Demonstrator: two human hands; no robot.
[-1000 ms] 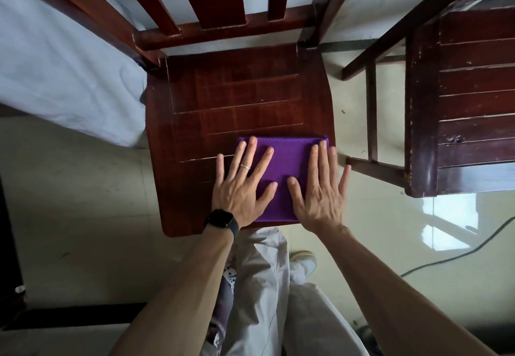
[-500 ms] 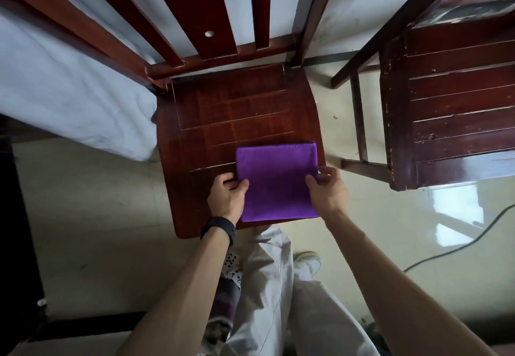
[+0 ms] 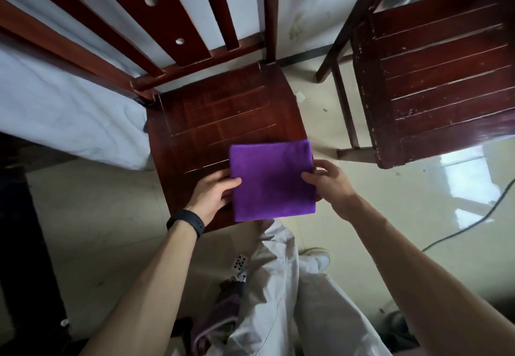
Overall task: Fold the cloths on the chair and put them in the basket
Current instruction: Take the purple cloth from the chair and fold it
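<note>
A folded purple cloth (image 3: 271,180), a neat square, is over the front right part of the dark wooden chair seat (image 3: 223,115), its near edge past the seat's front edge. My left hand (image 3: 213,195) pinches its left edge and my right hand (image 3: 328,184) pinches its right edge. No basket shows in the view.
A second dark wooden chair (image 3: 434,76) stands to the right. White bedding (image 3: 64,115) hangs at the left. A cable (image 3: 473,221) runs across the glossy floor at the right. Below are my light trousers (image 3: 281,294), and purple fabric (image 3: 217,319) lies by my legs.
My hands went from pressing flat on the cloth to gripping its two side edges. The cloth has come toward me, its near edge now past the seat's front.
</note>
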